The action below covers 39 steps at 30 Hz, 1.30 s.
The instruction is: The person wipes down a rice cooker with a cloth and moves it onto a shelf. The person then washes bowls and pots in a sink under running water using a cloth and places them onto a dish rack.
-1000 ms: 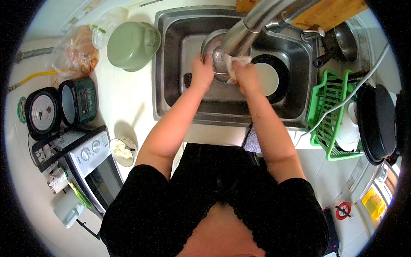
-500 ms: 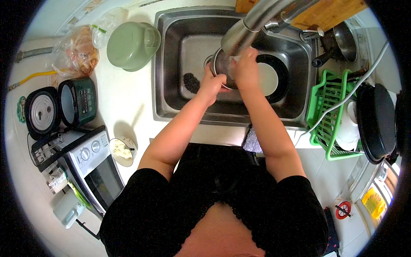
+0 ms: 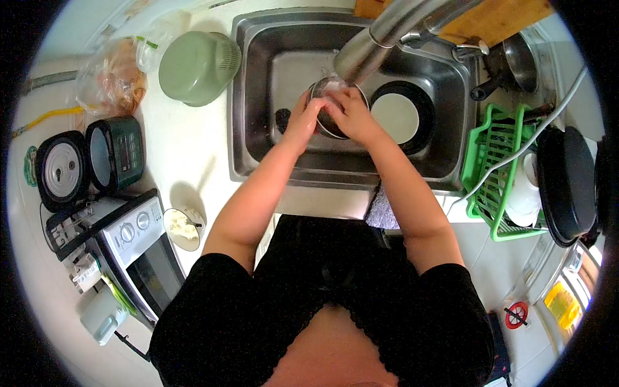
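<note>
In the steel sink (image 3: 293,68), our left hand (image 3: 302,122) grips a round metal bowl (image 3: 329,125); our right hand (image 3: 354,117) lies across it, whether pinching, we cannot tell. The sink's right side holds a smooth pale disc (image 3: 396,120).

"What stands on the counter (image 3: 207,145) at left?"
"A pale green basin (image 3: 195,69), with a filled plastic bag (image 3: 117,79) near it."
"And far right?"
"A green dish rack (image 3: 476,145), a black pan (image 3: 570,187) just beside."

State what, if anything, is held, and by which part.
The left hand holds a metal bowl by its left side; whether the right hand grips anything cannot be told.
</note>
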Available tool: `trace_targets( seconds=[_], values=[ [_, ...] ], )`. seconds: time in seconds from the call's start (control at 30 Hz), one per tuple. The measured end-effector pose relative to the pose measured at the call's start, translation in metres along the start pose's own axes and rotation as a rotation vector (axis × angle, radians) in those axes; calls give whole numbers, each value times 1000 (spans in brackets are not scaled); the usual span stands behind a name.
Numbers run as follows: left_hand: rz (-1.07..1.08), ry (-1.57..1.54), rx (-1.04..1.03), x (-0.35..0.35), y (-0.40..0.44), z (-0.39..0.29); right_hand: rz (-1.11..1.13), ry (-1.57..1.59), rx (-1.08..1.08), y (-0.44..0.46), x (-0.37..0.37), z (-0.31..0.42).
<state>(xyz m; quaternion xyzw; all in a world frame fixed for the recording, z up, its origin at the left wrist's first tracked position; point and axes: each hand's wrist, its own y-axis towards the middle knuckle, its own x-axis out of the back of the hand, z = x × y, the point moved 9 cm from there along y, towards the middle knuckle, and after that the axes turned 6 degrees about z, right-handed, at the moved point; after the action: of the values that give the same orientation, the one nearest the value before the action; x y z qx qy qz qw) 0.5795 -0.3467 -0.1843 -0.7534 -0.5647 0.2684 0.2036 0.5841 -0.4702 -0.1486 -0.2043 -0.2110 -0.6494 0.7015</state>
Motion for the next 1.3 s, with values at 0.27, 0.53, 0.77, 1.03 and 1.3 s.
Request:
trace_targets(
  seconds=[0.27, 0.53, 0.77, 1.03, 1.3],
  values=[
    [31, 246, 261, 29, 29, 0, 553, 90, 114, -11, -41, 26],
    [213, -555, 197, -9, 41, 13, 96, 1253, -396, 10, -14, -20],
    [180, -788, 176, -3, 61, 19, -299, 1267, -656, 0, -7, -88],
    [252, -707, -80, 11, 43, -32, -130, 917, -671, -11, -14, -92],
    [344, 4, -389, -44, -1, -65, -4, 1269, -565, -25, -21, -39]
  ],
)
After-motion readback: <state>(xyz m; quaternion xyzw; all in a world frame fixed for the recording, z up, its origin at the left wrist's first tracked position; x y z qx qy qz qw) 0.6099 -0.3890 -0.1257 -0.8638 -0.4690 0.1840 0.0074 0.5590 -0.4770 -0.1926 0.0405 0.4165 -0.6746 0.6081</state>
